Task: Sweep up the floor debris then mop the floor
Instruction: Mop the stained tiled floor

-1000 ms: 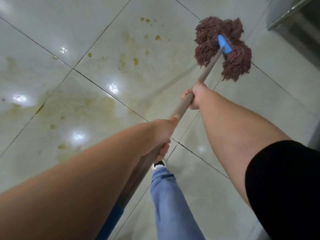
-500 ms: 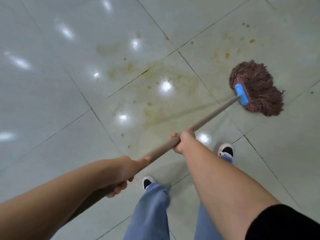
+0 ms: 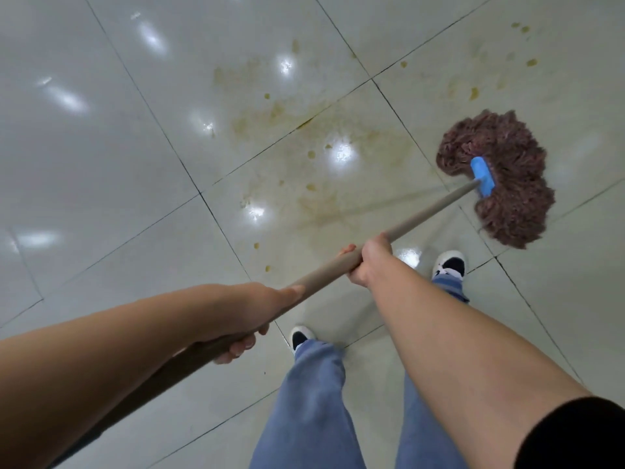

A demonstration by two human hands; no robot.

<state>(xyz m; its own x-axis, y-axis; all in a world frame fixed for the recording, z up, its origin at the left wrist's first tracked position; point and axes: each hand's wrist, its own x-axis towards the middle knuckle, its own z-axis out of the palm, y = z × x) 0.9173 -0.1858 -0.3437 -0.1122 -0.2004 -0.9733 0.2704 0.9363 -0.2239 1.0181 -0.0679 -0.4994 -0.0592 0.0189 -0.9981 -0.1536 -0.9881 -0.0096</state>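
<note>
Head view, looking down. Both hands on the mop handle (image 3: 429,214), a pale wooden pole running from lower left up to the right.

Left hand (image 3: 250,316): wrapped round the near part of the handle, fingers curled underneath with the fingertips (image 3: 236,350) showing below the pole, thumb laid along the top. Full grip.

Right hand (image 3: 370,260): further up the same pole, fingers closed over it from above, thumb tip just visible on the far side. Also a full grip. The two hands sit apart, a bare stretch of handle between them.

Mop head (image 3: 507,184): reddish-brown yarn, spread flat on the floor (image 3: 101,181), beyond and to the right of the right hand. A blue clamp (image 3: 483,180) joins it to the pole's end.

Floor is glossy pale tile with dark grout lines. Yellow-brown stains (image 3: 321,198) smear across the tiles left of the mop head, ahead of the hands; a few small spots (image 3: 531,62) lie beyond the mop head.

Below the arms: blue jeans (image 3: 311,401), two black-and-white shoes (image 3: 449,264), the right one near the mop head. Black sleeve (image 3: 575,434) on the right arm.
</note>
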